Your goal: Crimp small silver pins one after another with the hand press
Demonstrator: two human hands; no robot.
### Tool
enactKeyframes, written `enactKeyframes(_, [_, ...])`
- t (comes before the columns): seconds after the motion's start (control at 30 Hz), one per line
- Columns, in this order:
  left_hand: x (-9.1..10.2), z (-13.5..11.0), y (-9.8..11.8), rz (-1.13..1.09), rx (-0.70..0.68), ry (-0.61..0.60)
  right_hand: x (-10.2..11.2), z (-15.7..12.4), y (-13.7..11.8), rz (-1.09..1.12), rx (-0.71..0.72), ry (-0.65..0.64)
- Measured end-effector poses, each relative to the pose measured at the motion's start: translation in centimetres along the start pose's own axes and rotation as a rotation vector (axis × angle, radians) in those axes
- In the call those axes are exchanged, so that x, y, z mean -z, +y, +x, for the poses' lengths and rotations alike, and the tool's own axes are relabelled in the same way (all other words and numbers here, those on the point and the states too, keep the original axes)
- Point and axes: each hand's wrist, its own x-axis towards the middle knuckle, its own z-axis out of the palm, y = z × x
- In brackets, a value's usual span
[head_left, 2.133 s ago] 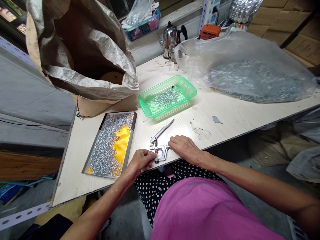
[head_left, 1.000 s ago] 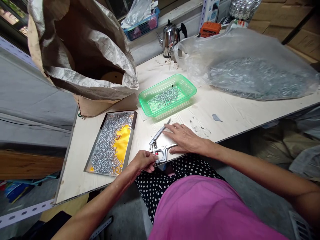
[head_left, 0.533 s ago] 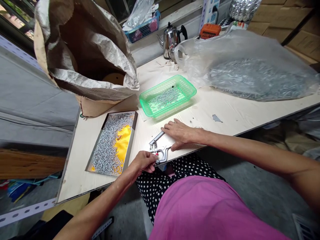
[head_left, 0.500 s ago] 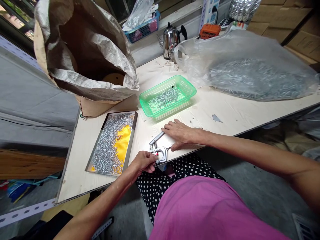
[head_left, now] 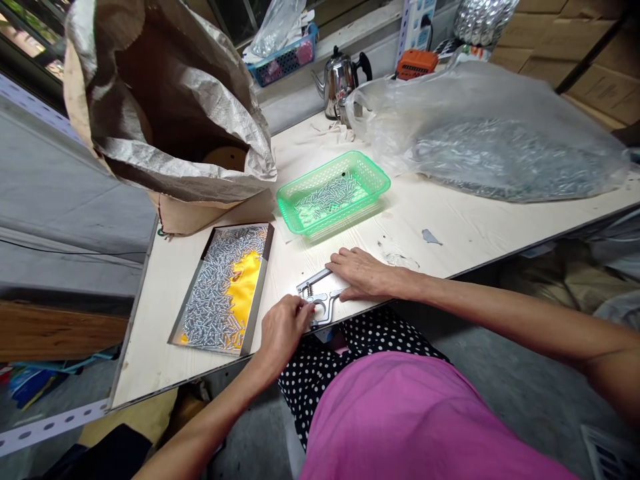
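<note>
A silver plier-like hand tool [head_left: 323,301] with a coil spring lies flat at the table's front edge, its two handles spread apart. Over the handle ends is my right hand [head_left: 364,273], fingers curled on the upper handle and thumb by the lower one. At the tool's jaw end my left hand [head_left: 286,328] is closed in a pinch. A speck of red shows by its fingertips, but what they hold is too small to make out. To the left, a shallow tray [head_left: 256,300] holds many small silver metal pins [head_left: 207,300] over yellow cloth.
A green basket [head_left: 373,193] with more metal pins stands behind the tool. At the back left is a large open paper sack [head_left: 200,193]. A clear plastic bag [head_left: 500,160] full of metal pieces lies to the right. A steel kettle [head_left: 336,83] stands at the back.
My left hand has turned so that its back faces up more, with the fingertips still at the jaw end. My right hand stays on the handles. The view has shifted slightly.
</note>
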Motion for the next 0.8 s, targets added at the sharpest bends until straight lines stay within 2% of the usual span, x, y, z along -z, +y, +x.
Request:
enactKeyframes(0.03, [-0.1, 0.1, 0.4, 0.076, -0.109, 0.070, 0.0, 0.0, -0.1, -0.002, 0.001, 0.002])
enactKeyframes(0.1, [-0.5, 0.8, 1.1, 0.171, -0.282, 0.118, 0.0, 0.1, -0.2, -0.006, -0.001, 0.003])
enactKeyframes(0.17, [-0.8, 1.8, 1.7, 0.220, -0.404, 0.094, 0.1, 0.0, -0.3, -0.003, -0.004, -0.010])
enactKeyframes(0.23, [-1.0, 2.9, 2.2, 0.249, -0.469, 0.037, 0.5, -0.3, -0.2, 0.014, 0.003, -0.036])
enactKeyframes(0.33, [-1.0, 3.8, 2.4, 0.315, -0.469, -0.034, 0.9, -1.1, 0.3, 0.011, -0.047, -0.047])
enactKeyframes(0.43, [-0.8, 4.1, 2.7, 0.383, -0.436, -0.049, 1.0, -1.8, 0.7, -0.035, -0.121, -0.049])
enactKeyframes(0.53, [-0.8, 4.6, 3.1, 0.391, -0.448, -0.036, 0.9, -1.9, 0.6, -0.064, -0.102, -0.061])
enactKeyframes(0.67, [-0.7, 5.5, 3.3, 0.334, -0.547, -0.072, 1.0, -2.1, 0.1, -0.043, -0.101, -0.081])
enactKeyframes(0.8, [-1.1, 5.7, 3.0, 0.240, -0.595, -0.086, 0.6, -2.9, -0.4, 0.025, -0.072, -0.047])
